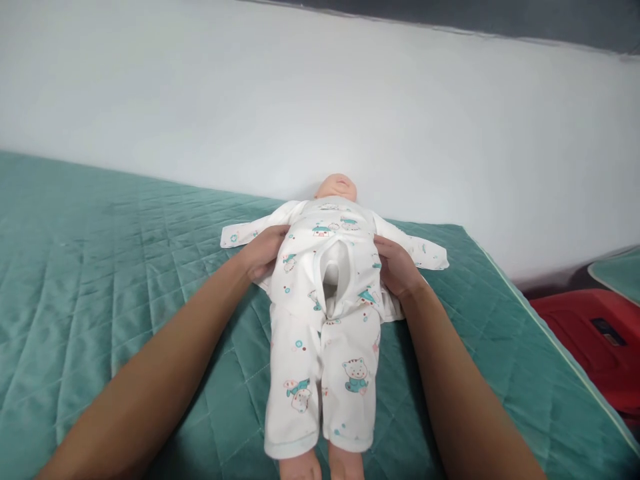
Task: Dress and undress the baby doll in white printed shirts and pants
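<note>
A baby doll lies on its back on the teal quilted bed, head toward the wall, feet toward me. It wears a white printed top and matching trousers. The top gapes open at the belly. My left hand grips the doll's side at the top's left edge, fingers curled round the cloth. My right hand holds the opposite side of the top the same way. Both sleeves lie spread out flat.
A white wall runs behind the bed. The bed's right edge drops off to a red object on the floor. Another teal piece shows at far right.
</note>
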The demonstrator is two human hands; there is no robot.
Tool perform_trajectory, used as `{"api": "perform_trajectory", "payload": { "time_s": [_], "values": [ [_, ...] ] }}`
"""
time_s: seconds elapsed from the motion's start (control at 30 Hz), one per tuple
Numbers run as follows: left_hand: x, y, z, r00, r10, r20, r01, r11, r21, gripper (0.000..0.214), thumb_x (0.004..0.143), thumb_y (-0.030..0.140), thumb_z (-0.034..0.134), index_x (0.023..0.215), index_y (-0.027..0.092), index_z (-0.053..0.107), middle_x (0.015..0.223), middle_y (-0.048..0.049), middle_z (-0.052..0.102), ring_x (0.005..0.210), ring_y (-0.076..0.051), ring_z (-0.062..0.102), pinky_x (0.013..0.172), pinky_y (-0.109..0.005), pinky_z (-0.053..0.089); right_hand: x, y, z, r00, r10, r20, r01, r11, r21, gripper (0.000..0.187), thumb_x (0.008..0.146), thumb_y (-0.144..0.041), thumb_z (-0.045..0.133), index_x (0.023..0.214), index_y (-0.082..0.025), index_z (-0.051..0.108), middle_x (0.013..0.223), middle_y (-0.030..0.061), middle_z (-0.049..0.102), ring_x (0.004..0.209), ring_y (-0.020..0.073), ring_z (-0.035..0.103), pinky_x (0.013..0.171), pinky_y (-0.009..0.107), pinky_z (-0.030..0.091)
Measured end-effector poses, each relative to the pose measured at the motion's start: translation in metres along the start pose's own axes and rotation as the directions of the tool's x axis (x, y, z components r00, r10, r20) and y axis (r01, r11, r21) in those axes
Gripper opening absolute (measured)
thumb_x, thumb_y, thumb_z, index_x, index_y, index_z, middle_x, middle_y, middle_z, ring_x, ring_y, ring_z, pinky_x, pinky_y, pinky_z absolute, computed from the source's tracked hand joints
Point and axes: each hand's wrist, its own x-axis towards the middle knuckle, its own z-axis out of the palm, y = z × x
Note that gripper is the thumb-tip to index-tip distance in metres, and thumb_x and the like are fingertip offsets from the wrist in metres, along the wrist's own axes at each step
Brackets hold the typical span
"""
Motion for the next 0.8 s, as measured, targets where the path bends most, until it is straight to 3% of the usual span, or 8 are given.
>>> {"api": "perform_trajectory", "payload": {
  "time_s": [0.07, 0.13, 0.33, 0.43, 0.63, 0.8],
  "values": [
    [0.0, -0.002, 0.001, 0.997, -0.022, 0.077, 0.034, 0.986, -0.163, 0.032, 0.075, 0.037, 0.072, 0.099, 0.016, 0.073, 0.092, -0.0104, 0.076, 0.096, -0.029, 0.069, 0.084, -0.043, 0.056, -0.001, -0.003, 0.001, 1.0, -0.015, 0.0, 0.015, 1.0, 0.024, 0.023, 0.079, -0.035, 0.063, 0.095, -0.024, 0.075, 0.096, 0.0038, 0.077, 0.101, 0.0268, 0.067, 0.087, 0.039, 0.055],
    [-0.001, -0.005, 0.001, 0.991, -0.015, 0.135, 0.046, 0.973, -0.225, 0.036, 0.075, 0.039, 0.076, 0.102, 0.016, 0.072, 0.092, -0.0104, 0.076, 0.098, -0.03, 0.069, 0.087, -0.044, 0.055, 0.0, -0.003, 0.001, 1.0, 0.0, -0.001, 0.0, 0.998, 0.06, 0.02, 0.079, -0.032, 0.064, 0.093, -0.023, 0.075, 0.1, 0.0035, 0.077, 0.103, 0.0261, 0.067, 0.091, 0.039, 0.055],
    [-0.005, -0.002, -0.004, 0.975, -0.032, 0.218, 0.071, 0.982, -0.176, 0.043, 0.076, 0.038, 0.079, 0.114, 0.021, 0.07, 0.101, -0.0086, 0.076, 0.109, -0.03, 0.066, 0.094, -0.043, 0.054, 0.001, 0.006, -0.005, 0.995, 0.07, 0.074, -0.078, 0.991, 0.109, 0.032, 0.07, -0.025, 0.074, 0.102, -0.023, 0.074, 0.102, 0.0047, 0.078, 0.103, 0.0257, 0.069, 0.092, 0.04, 0.056],
    [-0.007, 0.001, -0.001, 0.973, -0.035, 0.226, 0.07, 0.986, -0.149, 0.05, 0.073, 0.035, 0.081, 0.119, 0.021, 0.068, 0.103, -0.0076, 0.076, 0.112, -0.03, 0.064, 0.095, -0.041, 0.053, 0.001, 0.006, -0.004, 0.995, 0.075, 0.066, -0.079, 0.995, 0.067, 0.031, 0.071, -0.026, 0.075, 0.101, -0.023, 0.074, 0.101, 0.0053, 0.078, 0.101, 0.0254, 0.07, 0.09, 0.04, 0.056],
    [-0.002, -0.007, -0.002, 0.971, -0.027, 0.236, 0.056, 0.991, -0.118, 0.044, 0.072, 0.031, 0.078, 0.114, 0.019, 0.07, 0.104, -0.0096, 0.076, 0.11, -0.031, 0.066, 0.091, -0.04, 0.055, 0.003, 0.004, -0.003, 0.995, 0.1, 0.01, -0.099, 0.991, -0.091, 0.028, 0.069, -0.022, 0.073, 0.097, -0.023, 0.075, 0.089, 0.0049, 0.078, 0.088, 0.0269, 0.07, 0.078, 0.039, 0.058],
    [0.002, -0.011, -0.003, 0.959, -0.071, 0.275, 0.1, 0.991, -0.091, 0.045, 0.07, 0.028, 0.079, 0.113, 0.02, 0.07, 0.095, -0.0107, 0.076, 0.108, -0.032, 0.066, 0.087, -0.041, 0.056, 0.004, 0.005, -0.004, 0.995, 0.09, 0.039, -0.085, 0.988, -0.128, 0.026, 0.069, -0.02, 0.071, 0.095, -0.024, 0.076, 0.095, 0.0038, 0.078, 0.091, 0.0274, 0.07, 0.082, 0.04, 0.057]
  ]
}}
